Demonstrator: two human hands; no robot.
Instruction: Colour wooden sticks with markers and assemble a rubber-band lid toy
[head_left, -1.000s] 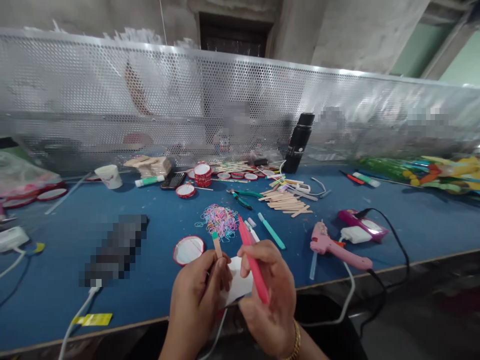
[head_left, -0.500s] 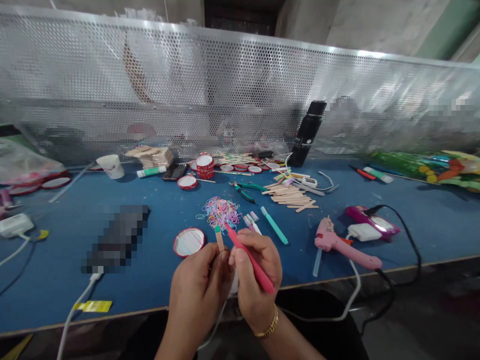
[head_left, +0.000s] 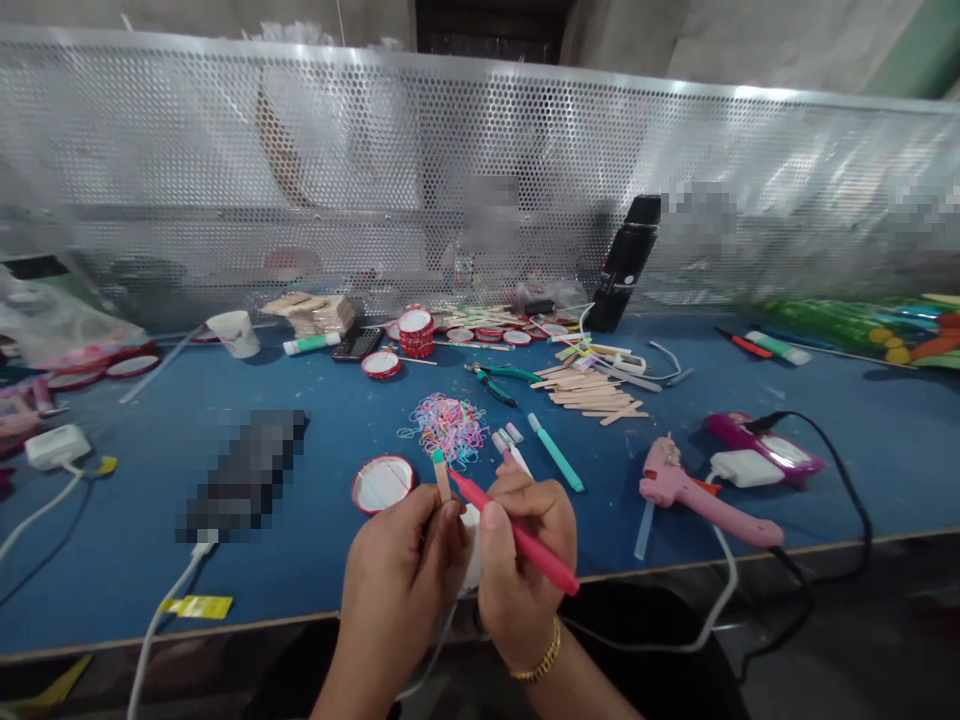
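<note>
Between the fingers of my left hand (head_left: 409, 555) stands a small wooden stick (head_left: 442, 478) with a green tip. A red-pink marker (head_left: 529, 540) is gripped in my right hand (head_left: 525, 560), its point near the stick's upper part. Whether the point touches the wood cannot be made out. Just beyond the hands lies a pile of colourful small bands (head_left: 450, 428). A round white disc with a red rim (head_left: 382, 484) is left of the stick. Capped pens and a turquoise marker (head_left: 556, 453) lie to the right.
A pink glue gun (head_left: 697, 495) with cables is at the right. A phone (head_left: 247, 470) on a cable lies left. Farther back are wooden sticks (head_left: 589, 390), teal-handled pliers (head_left: 496, 384), a paper cup (head_left: 234, 333) and a black bottle (head_left: 624, 265) before a perforated metal screen (head_left: 360, 150).
The red-pink marker has tilted flatter, its rear end moving right, and its point is lower beside the stick. The view has shifted slightly left.
</note>
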